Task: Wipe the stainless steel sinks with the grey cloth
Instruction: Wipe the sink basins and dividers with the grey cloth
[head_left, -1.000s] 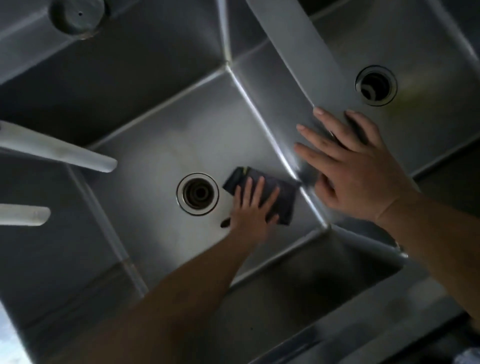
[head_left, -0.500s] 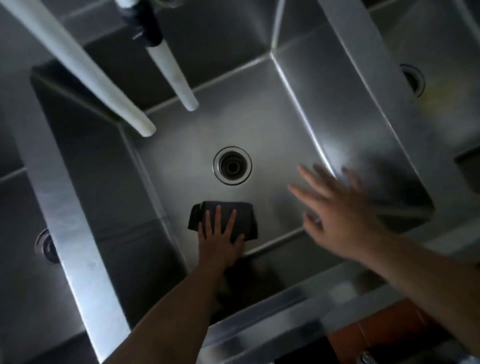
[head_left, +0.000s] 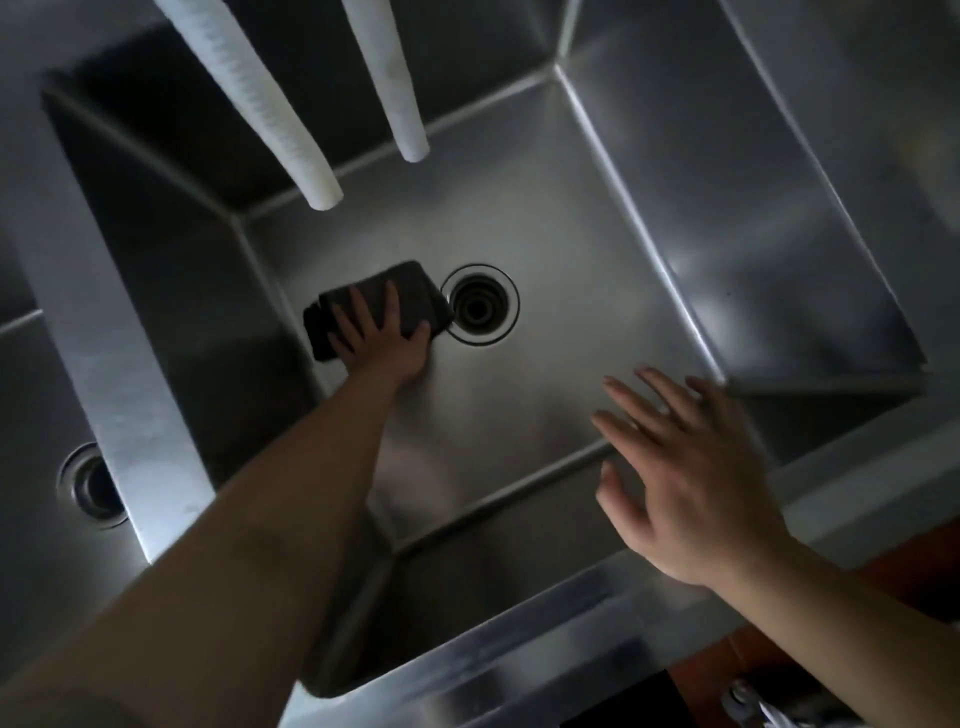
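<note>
The middle stainless steel sink (head_left: 571, 249) fills the view, its round drain (head_left: 480, 304) near the centre of the floor. A folded grey cloth (head_left: 415, 291) lies flat on the sink floor just left of the drain, its right corner touching the drain rim. My left hand (head_left: 382, 340) reaches deep into the basin and presses flat on the cloth with fingers spread. My right hand (head_left: 685, 473) hovers above the sink's near right corner, fingers apart, holding nothing.
Two white spout tubes (head_left: 270, 104) (head_left: 395, 78) hang over the back of the basin. A steel divider (head_left: 124, 395) separates a left sink with its own drain (head_left: 91, 483). Another basin (head_left: 857, 156) lies to the right. The front rim (head_left: 519, 654) runs along the bottom.
My left hand slid the cloth from the near left part of the floor up to the drain's left side. My right hand lifted off the right divider and now hovers near the front corner.
</note>
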